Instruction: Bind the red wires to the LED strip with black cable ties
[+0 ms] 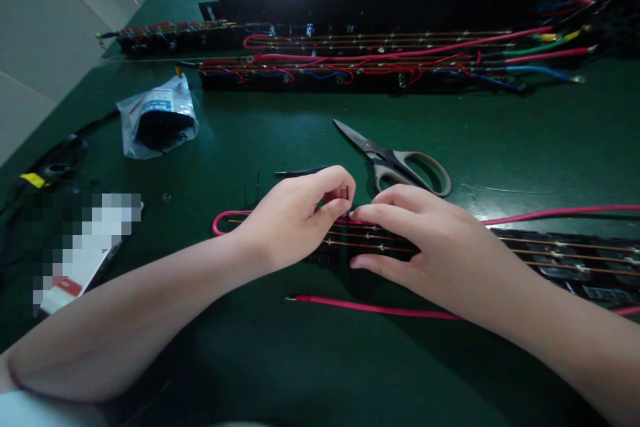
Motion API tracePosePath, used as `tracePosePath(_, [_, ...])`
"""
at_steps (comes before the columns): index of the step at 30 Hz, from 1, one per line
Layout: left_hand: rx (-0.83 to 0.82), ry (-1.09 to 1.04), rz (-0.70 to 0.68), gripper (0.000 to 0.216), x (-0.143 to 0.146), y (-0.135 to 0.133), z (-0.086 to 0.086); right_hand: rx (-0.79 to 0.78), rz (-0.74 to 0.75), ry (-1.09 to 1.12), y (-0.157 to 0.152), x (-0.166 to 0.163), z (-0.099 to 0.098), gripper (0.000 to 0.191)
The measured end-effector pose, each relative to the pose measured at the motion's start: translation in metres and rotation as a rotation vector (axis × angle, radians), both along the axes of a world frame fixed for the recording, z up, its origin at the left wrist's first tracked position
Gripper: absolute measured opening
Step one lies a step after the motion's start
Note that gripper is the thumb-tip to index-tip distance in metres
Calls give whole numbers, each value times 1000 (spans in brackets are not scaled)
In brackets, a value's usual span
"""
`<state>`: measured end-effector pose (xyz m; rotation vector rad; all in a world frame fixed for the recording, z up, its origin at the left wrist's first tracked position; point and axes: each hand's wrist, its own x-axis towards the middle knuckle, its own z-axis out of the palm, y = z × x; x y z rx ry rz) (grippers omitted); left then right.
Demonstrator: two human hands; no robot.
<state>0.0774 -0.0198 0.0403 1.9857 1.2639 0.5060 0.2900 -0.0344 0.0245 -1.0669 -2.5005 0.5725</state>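
- Nearest: loose red lead (375,310), bare metal tip, lay on the green table (225,360).
- Beyond: black wired strip (565,263) lay lengthwise beneath both hands; red wire (560,213) ran along its far side.
- Left hand (295,213): thumb and forefinger pinched a thin black tie (348,200), upright at the strip.
- Right hand (435,230): thumb and forefinger spanned the strip; could not tell whether they gripped.
- Judged technique: steady strip, tie square across, wire lying flat, even pull, rods unbent.
- Left: pale object (95,247) with red patch; pixelated, no brand legible.
- Scissors (383,159) lay just behind the hands.
- Clear bag (160,120): blue-and-white label, print unreadable.
- Farthest: wired assemblies (370,0), no writing legible.
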Motion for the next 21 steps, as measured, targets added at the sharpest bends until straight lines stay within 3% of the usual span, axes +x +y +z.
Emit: tracePosePath(21, [31,11,78,5,1,-1,1,13,-12,-25,-1,-2,2,43])
